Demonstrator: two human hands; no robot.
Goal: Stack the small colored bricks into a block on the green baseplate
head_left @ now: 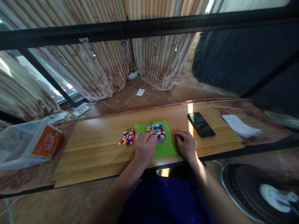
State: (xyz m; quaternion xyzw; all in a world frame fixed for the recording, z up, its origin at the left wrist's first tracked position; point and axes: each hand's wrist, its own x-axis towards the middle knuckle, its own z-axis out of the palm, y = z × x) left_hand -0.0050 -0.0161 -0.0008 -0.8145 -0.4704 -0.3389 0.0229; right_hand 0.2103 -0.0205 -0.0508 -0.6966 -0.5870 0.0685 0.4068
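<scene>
A green studded baseplate (165,151) lies on the wooden board, with a block of small multicoloured bricks (161,132) on its upper middle. My left hand (144,147) is over the plate's left part, fingers bent and tips down at the left edge of the block. Whatever those fingertips may hold is hidden. Just left of the plate is a loose heap of tiny coloured bricks (128,137). Beside the plate's right edge, my right hand (186,143) rests on the board, loosely curled with no object visible in it.
A black phone (201,124) lies on the board (98,149) to the right, with white paper (240,124) beyond it. At far left stands a clear plastic bin (21,146) with an orange label. A dark bar (149,29) crosses above, and a round fan (254,189) is at lower right.
</scene>
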